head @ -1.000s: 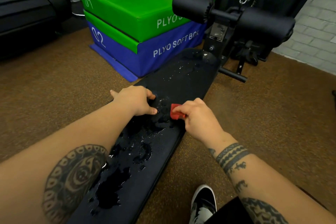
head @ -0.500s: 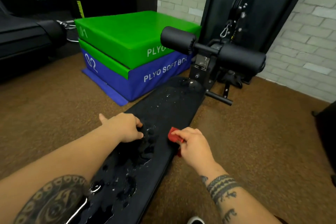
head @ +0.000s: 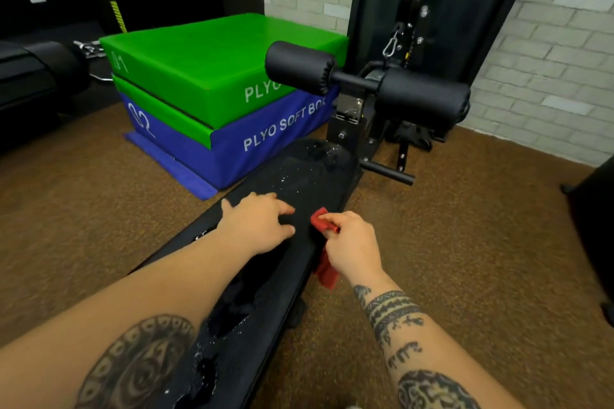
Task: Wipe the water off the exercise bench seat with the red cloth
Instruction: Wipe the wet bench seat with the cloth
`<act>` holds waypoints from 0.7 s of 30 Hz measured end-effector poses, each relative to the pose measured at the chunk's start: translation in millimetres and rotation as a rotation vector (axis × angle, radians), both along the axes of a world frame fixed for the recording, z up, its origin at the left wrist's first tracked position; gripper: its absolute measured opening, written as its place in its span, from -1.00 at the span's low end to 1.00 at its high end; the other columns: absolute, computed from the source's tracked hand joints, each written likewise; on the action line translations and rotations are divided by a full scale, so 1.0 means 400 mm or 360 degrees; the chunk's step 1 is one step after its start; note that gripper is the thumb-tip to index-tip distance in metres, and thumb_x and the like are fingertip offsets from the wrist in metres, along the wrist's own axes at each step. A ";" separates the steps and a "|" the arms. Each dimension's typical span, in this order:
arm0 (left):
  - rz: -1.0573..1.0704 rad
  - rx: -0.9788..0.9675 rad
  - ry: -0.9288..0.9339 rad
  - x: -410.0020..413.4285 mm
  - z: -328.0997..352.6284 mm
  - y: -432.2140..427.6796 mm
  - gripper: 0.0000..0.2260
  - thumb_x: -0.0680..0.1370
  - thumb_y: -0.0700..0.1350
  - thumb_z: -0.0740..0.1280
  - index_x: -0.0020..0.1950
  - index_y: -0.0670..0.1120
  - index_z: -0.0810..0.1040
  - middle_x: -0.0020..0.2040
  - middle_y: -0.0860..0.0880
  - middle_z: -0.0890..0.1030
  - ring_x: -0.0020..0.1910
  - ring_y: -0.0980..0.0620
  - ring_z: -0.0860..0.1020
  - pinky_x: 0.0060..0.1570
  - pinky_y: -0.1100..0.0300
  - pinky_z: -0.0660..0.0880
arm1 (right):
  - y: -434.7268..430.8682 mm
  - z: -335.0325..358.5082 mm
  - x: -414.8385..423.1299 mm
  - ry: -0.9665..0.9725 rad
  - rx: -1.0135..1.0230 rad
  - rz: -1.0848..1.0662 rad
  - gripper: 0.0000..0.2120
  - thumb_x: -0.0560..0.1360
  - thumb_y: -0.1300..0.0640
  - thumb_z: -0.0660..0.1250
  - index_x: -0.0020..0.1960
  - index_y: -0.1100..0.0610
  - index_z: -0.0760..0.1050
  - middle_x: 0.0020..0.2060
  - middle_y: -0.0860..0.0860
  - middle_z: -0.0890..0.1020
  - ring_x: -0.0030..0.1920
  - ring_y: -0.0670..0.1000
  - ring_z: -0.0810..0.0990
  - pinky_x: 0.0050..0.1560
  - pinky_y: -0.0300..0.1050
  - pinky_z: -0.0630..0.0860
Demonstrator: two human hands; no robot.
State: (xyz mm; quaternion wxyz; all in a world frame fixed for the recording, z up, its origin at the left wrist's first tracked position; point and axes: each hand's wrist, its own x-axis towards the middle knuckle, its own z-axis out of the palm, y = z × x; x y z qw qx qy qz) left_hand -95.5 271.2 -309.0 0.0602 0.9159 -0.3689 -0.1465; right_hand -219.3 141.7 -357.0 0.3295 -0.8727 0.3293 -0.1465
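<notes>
The right grip pinched the red cloth at the right edge of the bench seat, a part hanging down the side. The cloth seemed soft, light and limp, best taken bunched under the palm. The left grip rested on the seat, fingers loose, holding nothing. Water puddles lay on the seat; no container was visible.
</notes>
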 end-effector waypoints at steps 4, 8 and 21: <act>0.0098 0.0081 -0.0037 0.040 0.003 -0.054 -0.32 0.42 0.25 0.42 0.50 0.31 0.25 0.60 0.03 0.16 0.53 -0.14 0.22 0.34 -0.54 0.06 | -0.075 0.043 -0.001 0.0151 0.0428 0.0030 -0.85 0.51 0.15 0.38 -0.01 -0.04 0.68 -0.09 -0.02 0.68 -0.04 0.02 0.61 -0.04 -0.14 0.53; 0.0255 0.0112 0.0010 0.071 -0.015 -0.080 0.00 0.26 0.35 0.50 0.55 0.34 0.00 0.64 -0.01 -0.07 0.56 -0.29 0.10 0.28 -0.61 -0.06 | -0.097 0.032 0.026 -0.0123 0.0216 -0.0224 -0.78 0.55 0.11 0.34 0.16 -0.05 0.64 0.02 -0.06 0.65 0.04 -0.01 0.60 0.06 -0.18 0.49; 0.0124 0.0287 0.0286 0.214 -0.011 -0.166 0.18 0.16 0.40 0.53 0.62 0.09 0.01 0.64 -0.14 -0.05 0.60 -0.12 0.09 0.53 -0.05 0.14 | -0.247 -0.015 0.178 -0.0222 -0.0294 -0.0012 -0.71 0.55 0.16 0.36 0.26 0.06 0.60 0.14 -0.05 0.46 0.16 0.01 0.45 0.22 -0.33 0.27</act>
